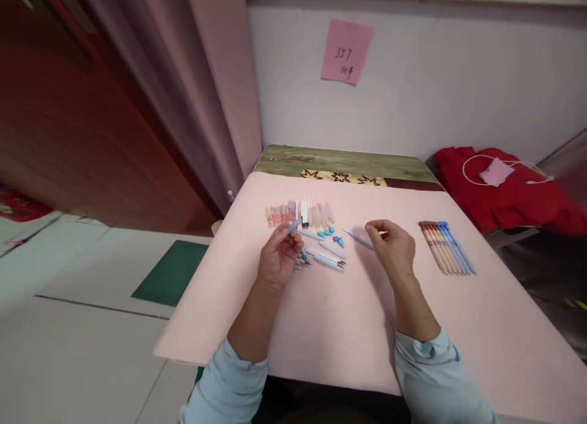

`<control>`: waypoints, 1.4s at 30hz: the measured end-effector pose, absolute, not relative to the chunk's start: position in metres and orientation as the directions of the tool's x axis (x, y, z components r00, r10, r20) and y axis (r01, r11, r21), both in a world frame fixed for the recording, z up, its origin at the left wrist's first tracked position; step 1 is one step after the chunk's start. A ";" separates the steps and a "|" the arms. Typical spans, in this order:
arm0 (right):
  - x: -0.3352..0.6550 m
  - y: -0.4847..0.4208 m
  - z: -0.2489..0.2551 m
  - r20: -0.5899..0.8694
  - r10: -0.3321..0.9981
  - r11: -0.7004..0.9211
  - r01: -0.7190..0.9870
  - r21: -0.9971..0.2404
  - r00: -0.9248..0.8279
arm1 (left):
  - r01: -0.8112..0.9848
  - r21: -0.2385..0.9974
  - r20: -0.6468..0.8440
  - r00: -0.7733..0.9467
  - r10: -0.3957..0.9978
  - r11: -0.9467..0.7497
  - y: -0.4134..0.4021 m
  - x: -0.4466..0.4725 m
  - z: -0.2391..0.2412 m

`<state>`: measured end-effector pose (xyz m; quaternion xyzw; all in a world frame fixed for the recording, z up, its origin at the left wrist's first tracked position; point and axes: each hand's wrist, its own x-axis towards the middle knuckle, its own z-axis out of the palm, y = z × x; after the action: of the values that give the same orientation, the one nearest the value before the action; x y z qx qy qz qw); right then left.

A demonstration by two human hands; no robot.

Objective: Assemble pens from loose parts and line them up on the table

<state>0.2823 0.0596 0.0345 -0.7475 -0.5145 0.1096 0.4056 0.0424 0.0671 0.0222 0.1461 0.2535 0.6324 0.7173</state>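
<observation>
My left hand (279, 256) is closed around a light blue pen barrel (293, 228) that sticks up out of the fist. My right hand (392, 245) pinches a thin pale pen part (359, 239) whose tip points left over the pink table (330, 314). Between the hands lie loose blue pen barrels (326, 256) and small blue caps (331, 234). Behind them stands a row of clear and pink pen parts (298, 215).
A neat row of finished pens (447, 247), brown and blue, lies at the right. A red cloth with a pink note (499, 189) sits beyond the table's right corner. A pink paper (346, 51) hangs on the wall. The floor drops away on the left.
</observation>
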 end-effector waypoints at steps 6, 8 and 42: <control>0.290 0.060 0.030 0.215 0.913 -0.221 0.864 -0.453 0.346 | -0.917 0.383 -0.189 0.041 0.981 0.112 0.071 0.034 0.023; 0.295 0.061 0.029 0.233 0.894 -0.256 0.863 -0.435 0.383 | -0.933 0.350 -0.192 0.013 0.981 0.081 0.072 0.029 0.023; 0.248 0.048 0.031 0.310 0.951 0.266 0.509 -0.819 0.003 | -0.795 0.553 -0.263 0.116 0.958 0.248 0.069 0.041 0.013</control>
<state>0.2480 0.0479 0.0307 -0.5523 -0.6607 0.2493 0.4431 0.0414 0.0686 0.0131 0.1391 0.2923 0.5972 0.7339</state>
